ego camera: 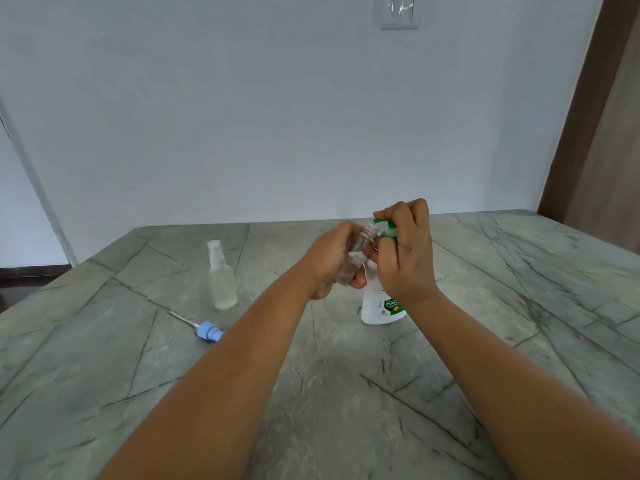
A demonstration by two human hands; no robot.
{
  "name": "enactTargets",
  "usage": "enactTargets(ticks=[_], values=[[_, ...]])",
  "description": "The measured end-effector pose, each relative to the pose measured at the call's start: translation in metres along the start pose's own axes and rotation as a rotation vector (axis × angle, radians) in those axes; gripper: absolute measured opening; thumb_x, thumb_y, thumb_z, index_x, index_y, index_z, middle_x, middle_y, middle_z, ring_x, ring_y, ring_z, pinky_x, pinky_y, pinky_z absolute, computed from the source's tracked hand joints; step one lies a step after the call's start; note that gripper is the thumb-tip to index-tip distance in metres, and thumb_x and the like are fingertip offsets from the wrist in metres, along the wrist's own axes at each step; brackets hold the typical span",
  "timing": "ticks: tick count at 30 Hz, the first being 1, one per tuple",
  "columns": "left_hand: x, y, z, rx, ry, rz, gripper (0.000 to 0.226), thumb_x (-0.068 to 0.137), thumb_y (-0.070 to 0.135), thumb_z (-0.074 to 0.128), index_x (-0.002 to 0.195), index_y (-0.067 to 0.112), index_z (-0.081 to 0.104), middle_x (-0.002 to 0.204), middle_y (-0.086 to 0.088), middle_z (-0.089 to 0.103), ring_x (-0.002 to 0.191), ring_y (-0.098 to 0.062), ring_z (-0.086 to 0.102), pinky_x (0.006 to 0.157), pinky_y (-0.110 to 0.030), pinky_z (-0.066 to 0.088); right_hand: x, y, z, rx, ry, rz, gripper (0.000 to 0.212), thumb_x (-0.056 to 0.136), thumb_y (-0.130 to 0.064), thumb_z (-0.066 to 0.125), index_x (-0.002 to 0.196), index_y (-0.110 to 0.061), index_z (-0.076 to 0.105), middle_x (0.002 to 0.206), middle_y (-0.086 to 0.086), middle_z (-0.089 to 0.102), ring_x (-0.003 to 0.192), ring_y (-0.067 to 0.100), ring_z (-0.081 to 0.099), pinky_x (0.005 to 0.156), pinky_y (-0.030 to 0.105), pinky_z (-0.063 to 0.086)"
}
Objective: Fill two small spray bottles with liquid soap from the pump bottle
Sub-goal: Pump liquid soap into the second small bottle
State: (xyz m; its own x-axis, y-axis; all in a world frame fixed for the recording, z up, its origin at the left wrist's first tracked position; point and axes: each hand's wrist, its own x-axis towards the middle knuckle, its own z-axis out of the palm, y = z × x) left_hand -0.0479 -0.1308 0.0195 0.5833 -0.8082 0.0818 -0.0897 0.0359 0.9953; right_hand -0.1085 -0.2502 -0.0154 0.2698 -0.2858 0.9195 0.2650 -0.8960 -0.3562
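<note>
My left hand (329,261) grips a small clear spray bottle (360,251) with its cap off, tilted so the threaded neck points up under the green spout. My right hand (405,251) lies over the green pump head (384,226) of the white soap pump bottle (377,306), fingers curled round it. The pump bottle stands on the grey marble table (311,375). To the left stands a second small spray bottle (221,278), capped in white and holding clear liquid. A blue spray cap (209,330) with its dip tube lies on the table in front of it.
A white wall rises behind the table's far edge, with a switch plate (398,12) high up. A brown door frame (588,133) stands at the right. The table's left edge runs diagonally near the capped bottle.
</note>
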Motion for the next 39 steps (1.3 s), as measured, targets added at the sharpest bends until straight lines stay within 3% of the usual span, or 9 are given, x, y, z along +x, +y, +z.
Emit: enactTargets(ticks=[9, 13, 15, 17, 19, 26, 31, 39], values=[[0.000, -0.001, 0.000, 0.004, 0.005, -0.011, 0.037, 0.104, 0.027, 0.032, 0.095, 0.006, 0.061, 0.086, -0.018, 0.061, 0.043, -0.019, 0.052, 0.043, -0.020, 0.043, 0.003, 0.001, 0.003, 0.014, 0.022, -0.011, 0.024, 0.072, -0.010, 0.033, 0.082, -0.002, 0.054, 0.087, 0.014, 0.049, 0.086, -0.003, 0.041, 0.067, 0.013, 0.034], [0.000, -0.001, -0.001, 0.004, -0.002, -0.008, 0.038, 0.104, 0.027, 0.032, 0.092, 0.007, 0.062, 0.084, -0.017, 0.061, 0.043, -0.019, 0.051, 0.044, -0.021, 0.044, 0.001, -0.001, 0.002, 0.006, 0.017, -0.049, 0.029, 0.071, -0.010, 0.033, 0.088, 0.000, 0.055, 0.089, 0.011, 0.048, 0.088, 0.002, 0.040, 0.062, 0.025, 0.037], [0.000, 0.000, 0.000, 0.002, -0.003, -0.010, 0.040, 0.104, 0.028, 0.032, 0.091, 0.007, 0.063, 0.080, -0.015, 0.062, 0.043, -0.018, 0.051, 0.044, -0.021, 0.044, 0.002, -0.005, -0.001, 0.016, 0.034, -0.107, 0.027, 0.069, 0.001, 0.036, 0.089, 0.001, 0.055, 0.095, -0.011, 0.047, 0.087, 0.016, 0.043, 0.059, 0.035, 0.041], [0.000, 0.000, 0.000, -0.003, 0.002, -0.016, 0.040, 0.104, 0.028, 0.032, 0.090, 0.008, 0.064, 0.080, -0.014, 0.062, 0.043, -0.018, 0.051, 0.045, -0.022, 0.044, 0.004, -0.011, -0.003, 0.018, 0.049, -0.184, 0.026, 0.066, 0.009, 0.038, 0.085, 0.001, 0.054, 0.102, -0.035, 0.041, 0.081, 0.030, 0.046, 0.057, 0.038, 0.041], [0.000, 0.000, 0.000, -0.003, 0.009, -0.019, 0.040, 0.104, 0.028, 0.032, 0.090, 0.008, 0.064, 0.080, -0.014, 0.062, 0.044, -0.019, 0.051, 0.045, -0.023, 0.045, 0.006, -0.013, -0.003, 0.020, 0.053, -0.199, 0.025, 0.066, 0.011, 0.039, 0.083, 0.001, 0.054, 0.105, -0.042, 0.038, 0.077, 0.032, 0.047, 0.057, 0.036, 0.041], [-0.001, 0.000, 0.000, 0.016, 0.001, -0.017, 0.040, 0.104, 0.028, 0.031, 0.092, 0.008, 0.063, 0.085, -0.017, 0.062, 0.045, -0.019, 0.052, 0.047, -0.024, 0.046, 0.003, -0.002, 0.001, 0.002, 0.027, -0.051, 0.022, 0.071, -0.005, 0.036, 0.083, -0.004, 0.054, 0.087, 0.009, 0.045, 0.083, 0.000, 0.040, 0.061, 0.024, 0.038], [-0.001, 0.001, 0.000, 0.006, 0.006, -0.018, 0.039, 0.104, 0.027, 0.032, 0.091, 0.008, 0.064, 0.081, -0.016, 0.062, 0.043, -0.018, 0.051, 0.046, -0.022, 0.046, 0.000, -0.002, -0.001, 0.025, 0.023, -0.039, 0.031, 0.071, -0.010, 0.034, 0.093, -0.001, 0.055, 0.093, 0.008, 0.042, 0.084, 0.006, 0.042, 0.061, 0.024, 0.040], [-0.001, 0.000, 0.001, 0.013, -0.004, -0.019, 0.039, 0.104, 0.027, 0.031, 0.094, 0.008, 0.063, 0.076, -0.011, 0.064, 0.043, -0.017, 0.052, 0.046, -0.022, 0.045, 0.003, -0.004, -0.001, 0.034, 0.038, -0.049, 0.022, 0.068, 0.002, 0.039, 0.083, -0.001, 0.055, 0.089, 0.003, 0.040, 0.077, 0.013, 0.043, 0.062, 0.022, 0.039]])
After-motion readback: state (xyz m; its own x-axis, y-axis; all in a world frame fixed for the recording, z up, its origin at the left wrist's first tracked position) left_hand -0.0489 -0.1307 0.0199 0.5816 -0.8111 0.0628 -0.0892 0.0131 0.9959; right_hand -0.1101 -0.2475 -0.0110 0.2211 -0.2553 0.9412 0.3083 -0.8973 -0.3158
